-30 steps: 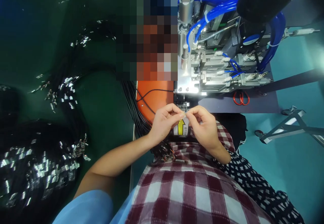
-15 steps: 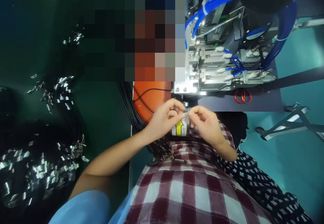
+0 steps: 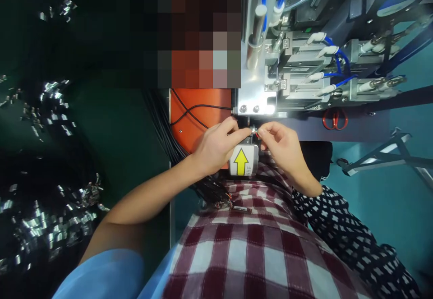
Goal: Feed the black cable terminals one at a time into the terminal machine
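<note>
Just in front of the machine's metal plate, my left hand (image 3: pixel 218 145) has its fingers closed, thumb and forefinger reaching to a small silver part (image 3: pixel 253 130). My right hand (image 3: pixel 280 148) pinches the other side of that part, where a bit of red wire (image 3: pixel 257 135) shows at the fingertips. What exactly the part is, I cannot make out. Below my hands a roller-shaped cover (image 3: pixel 243 160) bears a yellow arrow. A bundle of black cables (image 3: pixel 165 132) runs down at the left, its stripped ends (image 3: pixel 219 195) lying against the checked apron.
The machine (image 3: pixel 301 64) with metal cylinders and blue air tubes fills the upper right. Red-handled scissors (image 3: pixel 334 120) lie on its dark base. An orange surface (image 3: pixel 199 109) carries a thin black cable. Piles of dark cables with shiny ends (image 3: pixel 43 227) lie at the left.
Both hands have moved slightly up toward the machine plate, still together at the small silver part. The view has shifted closer to the machine, and more of the yellow arrow shows.
</note>
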Action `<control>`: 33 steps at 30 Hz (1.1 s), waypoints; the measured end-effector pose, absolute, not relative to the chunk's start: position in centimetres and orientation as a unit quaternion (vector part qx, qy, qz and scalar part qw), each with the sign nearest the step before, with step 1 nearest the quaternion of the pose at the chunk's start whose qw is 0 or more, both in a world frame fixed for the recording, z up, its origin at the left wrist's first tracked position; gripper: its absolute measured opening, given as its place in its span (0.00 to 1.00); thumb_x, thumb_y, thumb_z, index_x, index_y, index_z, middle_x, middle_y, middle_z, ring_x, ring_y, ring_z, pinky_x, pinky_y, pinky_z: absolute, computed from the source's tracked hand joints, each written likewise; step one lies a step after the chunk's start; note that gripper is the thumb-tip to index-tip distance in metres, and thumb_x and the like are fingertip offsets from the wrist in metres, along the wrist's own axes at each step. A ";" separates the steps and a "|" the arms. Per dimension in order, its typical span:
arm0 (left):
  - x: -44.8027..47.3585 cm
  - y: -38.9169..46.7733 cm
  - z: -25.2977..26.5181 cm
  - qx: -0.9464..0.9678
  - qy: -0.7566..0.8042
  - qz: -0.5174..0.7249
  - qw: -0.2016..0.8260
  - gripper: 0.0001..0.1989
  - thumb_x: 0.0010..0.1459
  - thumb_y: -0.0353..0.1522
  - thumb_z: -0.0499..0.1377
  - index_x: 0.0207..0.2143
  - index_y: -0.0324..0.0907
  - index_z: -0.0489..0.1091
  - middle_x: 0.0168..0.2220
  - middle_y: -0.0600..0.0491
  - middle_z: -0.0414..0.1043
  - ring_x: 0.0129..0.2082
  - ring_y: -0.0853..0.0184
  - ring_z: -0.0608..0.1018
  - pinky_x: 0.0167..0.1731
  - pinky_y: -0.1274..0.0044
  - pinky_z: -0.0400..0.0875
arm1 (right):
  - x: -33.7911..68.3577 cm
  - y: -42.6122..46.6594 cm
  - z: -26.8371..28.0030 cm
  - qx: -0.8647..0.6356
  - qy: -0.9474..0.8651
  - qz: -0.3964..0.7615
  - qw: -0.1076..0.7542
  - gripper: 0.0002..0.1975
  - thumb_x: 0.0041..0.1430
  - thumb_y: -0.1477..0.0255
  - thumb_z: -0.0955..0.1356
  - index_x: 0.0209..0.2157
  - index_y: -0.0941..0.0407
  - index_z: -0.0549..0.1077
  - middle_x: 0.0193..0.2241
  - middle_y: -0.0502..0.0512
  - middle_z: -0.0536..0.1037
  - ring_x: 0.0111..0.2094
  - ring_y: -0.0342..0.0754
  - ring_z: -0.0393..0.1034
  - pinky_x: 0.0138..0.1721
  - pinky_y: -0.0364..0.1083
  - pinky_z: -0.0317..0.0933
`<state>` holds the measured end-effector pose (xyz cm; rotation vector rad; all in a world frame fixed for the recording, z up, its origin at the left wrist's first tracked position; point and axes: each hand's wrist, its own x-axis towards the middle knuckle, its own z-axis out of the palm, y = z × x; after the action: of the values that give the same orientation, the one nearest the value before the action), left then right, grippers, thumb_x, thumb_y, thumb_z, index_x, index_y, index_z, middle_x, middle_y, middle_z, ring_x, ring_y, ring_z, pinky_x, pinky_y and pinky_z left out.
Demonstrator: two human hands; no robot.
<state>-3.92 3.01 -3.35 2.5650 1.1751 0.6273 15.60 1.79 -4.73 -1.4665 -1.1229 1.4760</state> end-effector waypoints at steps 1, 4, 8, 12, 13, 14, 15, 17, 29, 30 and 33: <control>-4.0 3.0 -3.3 0.882 0.404 0.207 0.125 0.13 0.68 0.31 0.50 0.47 0.43 0.73 0.32 0.53 0.67 0.30 0.70 0.73 0.29 0.80 0.69 | 15.6 1.8 -4.7 -0.576 -0.441 0.576 0.377 0.10 0.58 0.66 0.70 0.27 0.57 0.71 0.23 0.48 0.71 0.21 0.40 0.64 0.23 0.41 0.59; -4.0 3.1 -3.3 0.884 0.411 0.184 0.127 0.14 0.68 0.32 0.49 0.47 0.44 0.73 0.32 0.52 0.67 0.31 0.69 0.72 0.30 0.80 0.69 | 15.5 2.0 -4.7 -0.580 -0.444 0.572 0.372 0.10 0.58 0.66 0.70 0.27 0.56 0.71 0.22 0.48 0.71 0.21 0.40 0.64 0.23 0.42 0.60; -3.8 3.0 -3.3 0.885 0.415 0.175 0.117 0.15 0.69 0.32 0.47 0.45 0.43 0.73 0.33 0.52 0.67 0.31 0.68 0.72 0.29 0.79 0.70 | 15.5 2.0 -4.7 -0.588 -0.442 0.571 0.366 0.09 0.59 0.68 0.70 0.27 0.56 0.71 0.23 0.48 0.71 0.20 0.40 0.64 0.23 0.42 0.61; -3.7 2.9 -3.3 0.890 0.412 0.174 0.094 0.14 0.69 0.31 0.47 0.45 0.42 0.73 0.32 0.52 0.67 0.31 0.68 0.73 0.29 0.79 0.69 | 15.5 2.0 -4.5 -0.592 -0.438 0.572 0.362 0.09 0.59 0.68 0.70 0.27 0.56 0.71 0.22 0.48 0.71 0.20 0.40 0.64 0.23 0.42 0.61; -3.7 2.9 -3.2 0.892 0.410 0.170 0.089 0.14 0.69 0.31 0.47 0.46 0.42 0.73 0.32 0.52 0.67 0.31 0.68 0.72 0.29 0.79 0.69 | 15.5 2.0 -4.5 -0.592 -0.437 0.572 0.361 0.09 0.59 0.68 0.70 0.27 0.56 0.71 0.22 0.48 0.71 0.20 0.40 0.64 0.23 0.42 0.61; -3.7 2.9 -3.2 0.894 0.408 0.166 0.085 0.14 0.69 0.31 0.47 0.46 0.43 0.72 0.32 0.52 0.67 0.30 0.69 0.72 0.29 0.79 0.69 | 15.5 2.0 -4.5 -0.592 -0.436 0.573 0.361 0.09 0.59 0.68 0.70 0.27 0.56 0.71 0.22 0.48 0.71 0.20 0.40 0.64 0.23 0.42 0.61; -3.8 2.9 -3.2 0.896 0.406 0.161 0.081 0.14 0.69 0.31 0.47 0.47 0.43 0.72 0.32 0.52 0.67 0.30 0.69 0.72 0.29 0.79 0.69 | 15.4 2.0 -4.5 -0.593 -0.434 0.574 0.362 0.09 0.59 0.68 0.70 0.27 0.56 0.71 0.23 0.48 0.71 0.20 0.40 0.64 0.23 0.42 0.61; -3.8 3.0 -3.2 0.901 0.398 0.157 0.072 0.14 0.69 0.31 0.47 0.48 0.43 0.72 0.32 0.52 0.67 0.30 0.69 0.71 0.28 0.79 0.69 | 15.4 2.0 -4.5 -0.593 -0.430 0.575 0.364 0.09 0.59 0.67 0.70 0.27 0.56 0.71 0.23 0.48 0.71 0.20 0.40 0.64 0.23 0.42 0.60; -3.4 2.9 -3.2 0.904 0.396 0.154 0.039 0.16 0.70 0.32 0.45 0.48 0.41 0.71 0.30 0.52 0.66 0.26 0.69 0.68 0.26 0.77 0.63 | 15.0 1.4 -5.0 -0.624 -0.453 0.525 0.361 0.09 0.61 0.67 0.69 0.29 0.56 0.69 0.24 0.48 0.72 0.21 0.41 0.66 0.24 0.43 0.60; -3.4 2.9 -3.2 0.904 0.397 0.152 0.046 0.15 0.70 0.32 0.45 0.48 0.42 0.71 0.30 0.51 0.66 0.26 0.69 0.68 0.27 0.77 0.64 | 15.0 1.4 -5.1 -0.623 -0.453 0.525 0.361 0.09 0.61 0.66 0.69 0.29 0.55 0.69 0.24 0.48 0.72 0.21 0.41 0.66 0.24 0.43 0.61; -3.5 2.9 -3.2 0.904 0.399 0.141 0.059 0.14 0.70 0.33 0.47 0.49 0.43 0.70 0.31 0.51 0.66 0.29 0.68 0.70 0.28 0.77 0.66 | 15.3 1.4 -5.0 -0.613 -0.446 0.545 0.358 0.10 0.60 0.65 0.69 0.29 0.55 0.70 0.24 0.49 0.72 0.22 0.42 0.67 0.24 0.43 0.62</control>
<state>-3.53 2.86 -3.24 2.7381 1.2087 0.4262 15.27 1.37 -5.02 -1.5813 -1.1521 1.4069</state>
